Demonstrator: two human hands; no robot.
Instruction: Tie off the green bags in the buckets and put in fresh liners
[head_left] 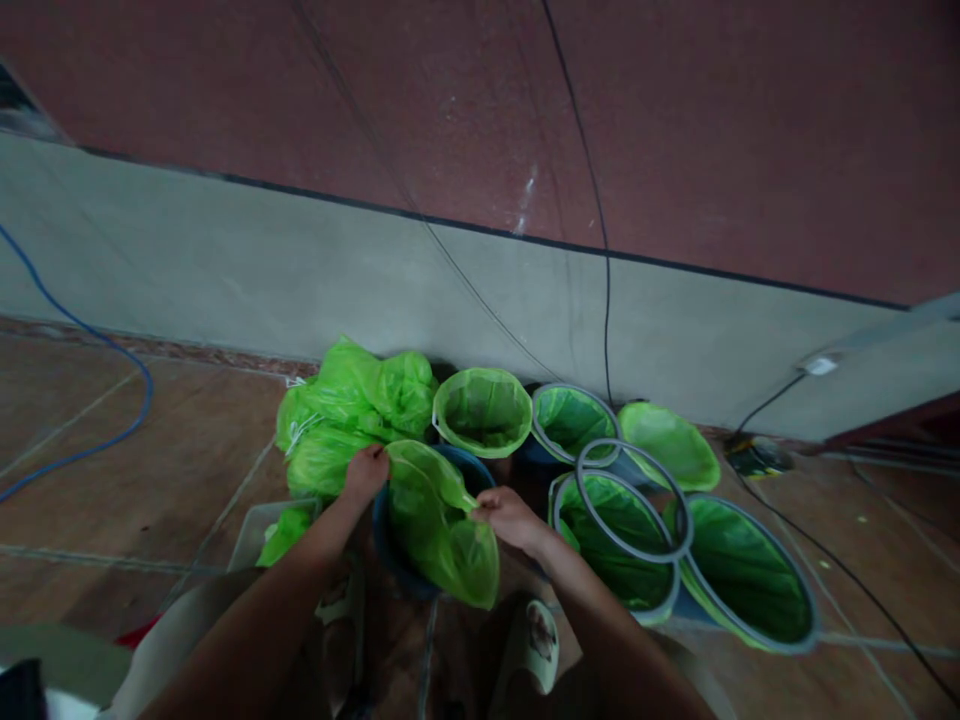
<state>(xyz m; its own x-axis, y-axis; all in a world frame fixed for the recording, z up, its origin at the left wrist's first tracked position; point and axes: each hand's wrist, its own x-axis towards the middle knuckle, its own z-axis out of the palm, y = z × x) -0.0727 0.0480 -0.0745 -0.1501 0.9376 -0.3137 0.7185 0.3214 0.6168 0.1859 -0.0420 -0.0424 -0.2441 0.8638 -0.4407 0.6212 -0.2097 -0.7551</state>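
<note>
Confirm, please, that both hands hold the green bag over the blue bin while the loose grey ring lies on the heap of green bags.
Not quite: the head view shows the loose grey ring over the green-lined bins at the right, not on the bag heap. The left hand and right hand do hold the green bag over the blue bin.

left hand: fingers pinched, by far-left rim of blue bin | right hand: fingers pinched, by bin's right side | forearms: bare, slanting forward and inward toward bin
</note>
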